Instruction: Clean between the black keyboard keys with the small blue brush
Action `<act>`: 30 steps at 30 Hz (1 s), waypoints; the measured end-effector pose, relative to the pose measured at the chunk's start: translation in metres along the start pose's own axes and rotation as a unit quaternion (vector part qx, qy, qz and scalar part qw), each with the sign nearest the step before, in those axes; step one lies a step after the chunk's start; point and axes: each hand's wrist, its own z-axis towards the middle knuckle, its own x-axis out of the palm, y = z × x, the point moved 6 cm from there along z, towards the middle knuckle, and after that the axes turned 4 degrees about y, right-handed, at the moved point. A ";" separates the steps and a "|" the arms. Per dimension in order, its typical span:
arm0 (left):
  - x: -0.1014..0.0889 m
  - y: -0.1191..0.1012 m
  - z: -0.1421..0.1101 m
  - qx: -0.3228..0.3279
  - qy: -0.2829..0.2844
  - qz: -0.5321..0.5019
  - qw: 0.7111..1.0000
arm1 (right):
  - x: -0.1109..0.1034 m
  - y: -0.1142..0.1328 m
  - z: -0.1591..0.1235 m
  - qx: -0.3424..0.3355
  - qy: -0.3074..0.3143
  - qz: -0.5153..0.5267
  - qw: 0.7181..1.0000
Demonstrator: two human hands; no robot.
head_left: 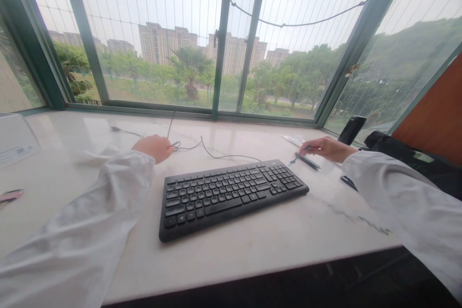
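A black keyboard [231, 197] lies at a slant on the white marble-patterned sill, its keys facing up. From its back edge a thin dark cable [231, 156] runs left to my left hand [154, 148], whose fingers are closed round a looped part of it. The cable's plug end [115, 129] rests on the sill beyond that hand. My right hand [325, 148] is past the keyboard's right corner, fingertips pinched on something small and dark. Just under those fingertips lie a dark, slim stick-like object [308, 161] and a small blue piece [293, 160].
A white box [16, 139] stands at the far left, with a pinkish item [11, 196] nearer. On the right are an upright black object [352, 129], a black bag [407, 154] and a dark flat item [348, 183] by my sleeve. Window frames [162, 108] border the back.
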 end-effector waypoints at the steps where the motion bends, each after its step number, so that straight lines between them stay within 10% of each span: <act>1: 0.000 0.000 0.000 0.000 -0.001 0.000 1.000 | -0.001 0.002 -0.001 -0.007 0.000 -0.004 1.000; 14: 0.003 0.001 0.004 0.005 -0.004 0.001 1.000 | 0.032 0.083 -0.017 -0.112 0.047 -0.030 0.992; 30: 0.002 0.001 0.003 0.004 -0.002 -0.008 1.000 | 0.028 0.052 -0.019 -0.091 0.077 -0.038 0.992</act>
